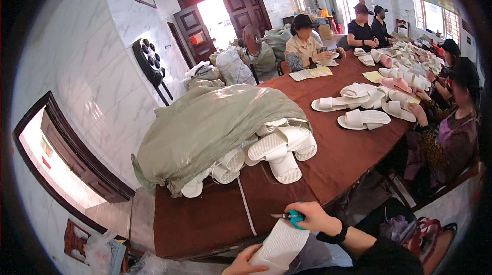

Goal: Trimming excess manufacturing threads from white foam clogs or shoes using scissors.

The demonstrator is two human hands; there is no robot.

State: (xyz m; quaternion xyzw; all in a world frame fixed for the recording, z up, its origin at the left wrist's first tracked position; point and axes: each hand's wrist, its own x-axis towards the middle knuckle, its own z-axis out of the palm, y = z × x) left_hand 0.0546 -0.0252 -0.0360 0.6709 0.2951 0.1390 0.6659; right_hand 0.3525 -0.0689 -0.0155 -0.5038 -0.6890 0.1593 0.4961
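Near the table's front edge, my left hand (247, 261) grips a white slipper (279, 247) by its side, with the textured footbed facing up. My right hand (319, 218) is closed around teal-handled snips (294, 217), whose dark blades lie over the slipper's upper end. Whether the blades touch the slipper, I cannot tell. Beyond my hands, several white slippers (285, 167) spill from the mouth of a big grey-green sack (220, 116) lying on the table. A black band circles my right wrist.
The long table (205, 218) has a brown-red cover. Several white slippers (364, 119) and pink ones (395, 84) lie farther along it. Co-workers sit along both sides, one person (306, 49) handling a slipper. A fan (251, 39) and stuffed sacks (234, 66) stand behind.
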